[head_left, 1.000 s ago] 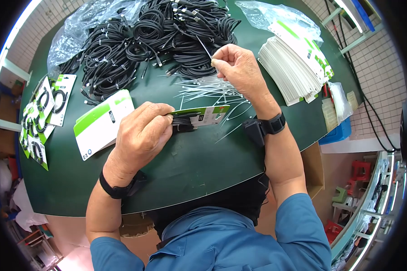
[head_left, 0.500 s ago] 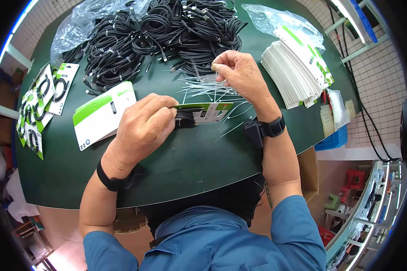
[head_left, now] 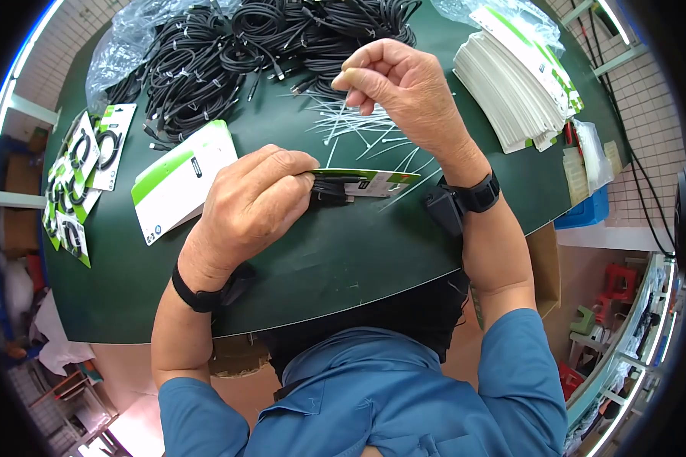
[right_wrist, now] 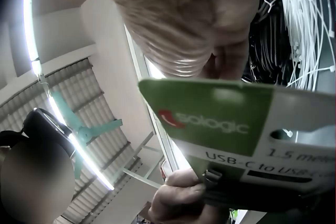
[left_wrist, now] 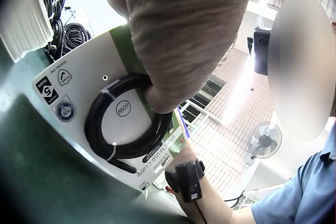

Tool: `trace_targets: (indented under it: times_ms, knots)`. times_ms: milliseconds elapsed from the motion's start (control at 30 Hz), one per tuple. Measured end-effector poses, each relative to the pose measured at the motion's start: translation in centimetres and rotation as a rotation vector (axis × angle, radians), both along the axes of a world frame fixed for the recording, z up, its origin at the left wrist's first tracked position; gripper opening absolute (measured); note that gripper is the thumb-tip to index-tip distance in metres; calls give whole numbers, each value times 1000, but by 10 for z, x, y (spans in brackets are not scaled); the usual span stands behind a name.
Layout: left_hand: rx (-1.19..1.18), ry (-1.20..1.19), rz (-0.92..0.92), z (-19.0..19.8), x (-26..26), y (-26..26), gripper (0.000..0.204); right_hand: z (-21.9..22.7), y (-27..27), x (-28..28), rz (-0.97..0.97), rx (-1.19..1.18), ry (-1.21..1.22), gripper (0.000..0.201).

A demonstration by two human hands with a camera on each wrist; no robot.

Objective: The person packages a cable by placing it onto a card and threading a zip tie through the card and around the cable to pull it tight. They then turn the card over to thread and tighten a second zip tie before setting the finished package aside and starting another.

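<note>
My left hand [head_left: 255, 190] grips one end of a white and green cable card [head_left: 396, 181], held on edge above the table. A coiled black USB-C cable [left_wrist: 94, 121] lies against the card's face, with white cable ties round the coil in the left wrist view. Beyond the card, my right hand [head_left: 411, 95] is raised over the loose cable ties [head_left: 358, 133], thumb and index fingertip pinched together on a thin tie that hardly shows. The card's green corner [right_wrist: 210, 113] fills much of the right wrist view.
Heaped black cables [head_left: 190, 76] cover the back of the table beside clear plastic bags [head_left: 114, 65]. Blank cards [head_left: 183, 186] lie left of centre, carded cables [head_left: 76, 183] at far left. A tall card stack [head_left: 503, 91] stands at right, near a blue bin [head_left: 587, 209].
The right hand has moved slightly up and away from the card; the tie that stuck out beyond its fingertips no longer stands out. The left hand keeps its grip on the card.
</note>
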State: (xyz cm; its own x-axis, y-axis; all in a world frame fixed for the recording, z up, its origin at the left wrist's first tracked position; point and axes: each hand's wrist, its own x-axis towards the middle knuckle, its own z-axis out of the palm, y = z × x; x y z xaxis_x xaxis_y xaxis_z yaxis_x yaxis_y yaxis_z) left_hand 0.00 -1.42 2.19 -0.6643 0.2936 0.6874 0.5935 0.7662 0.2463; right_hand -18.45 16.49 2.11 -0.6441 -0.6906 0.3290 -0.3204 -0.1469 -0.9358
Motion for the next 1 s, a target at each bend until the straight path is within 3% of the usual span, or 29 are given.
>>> trace_targets:
  times_ms: [333,600,733,900,1000]
  knots:
    - [-1,0,-1,-1,1,-2,24,-23,-12,10,244,332,48,11]
    - [8,16,-1,-4,0,-3,23,-18,-8,9,445,506,247,21]
    - [15,-1,-1,-4,-1,-3,24,-17,-7,9,498,581,205,25]
    - [15,-7,-8,-5,-2,-3,24,-23,-8,11,366,499,190,27]
    - [16,-11,-6,-4,-1,-4,24,-12,-7,10,53,334,-139,23]
